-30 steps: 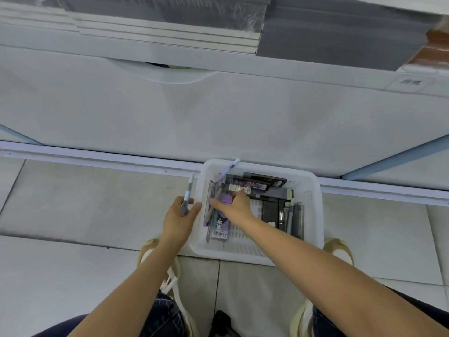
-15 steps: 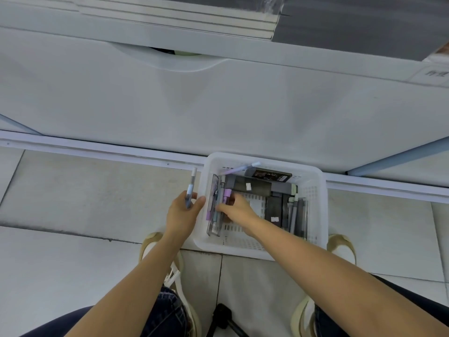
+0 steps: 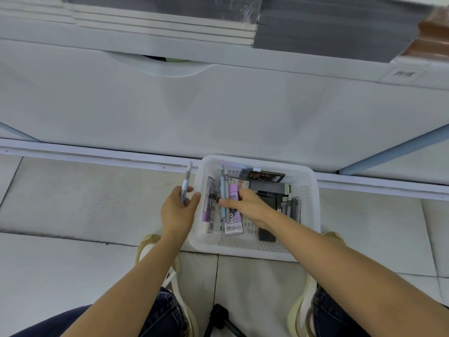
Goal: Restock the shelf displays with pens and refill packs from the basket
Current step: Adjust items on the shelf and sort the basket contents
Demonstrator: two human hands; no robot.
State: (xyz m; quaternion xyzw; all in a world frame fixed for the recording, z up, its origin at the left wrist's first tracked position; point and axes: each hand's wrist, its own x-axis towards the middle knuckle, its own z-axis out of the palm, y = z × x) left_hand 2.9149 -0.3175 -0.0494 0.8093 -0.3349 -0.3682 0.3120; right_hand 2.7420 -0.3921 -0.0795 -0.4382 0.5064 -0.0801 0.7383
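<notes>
The left hand (image 3: 178,212) hovers over the tiled floor (image 3: 73,203), just left of the basket. Its fingers (image 3: 194,198) grip a grey-and-blue pen (image 3: 186,182) that points far, toward the shelf base.

The white basket (image 3: 311,222) sits on the floor against the white shelf front (image 3: 218,105). At its left wall lies a clear pen case (image 3: 209,205) with a purple end. Beside that are a pale blue pen (image 3: 222,190) and a purple refill pack (image 3: 233,223) (barcode at the near end).

The right hand (image 3: 247,206) lies across the pack, a fingertip touching the blue pen; I cannot tell whether it grips either. It hides the basket's middle.

Farther right are a black pack (image 3: 266,176) and upright grey pens (image 3: 292,207).

Wrapped white stacks (image 3: 145,25) and grey stacks (image 3: 328,27) fill the shelf above.
</notes>
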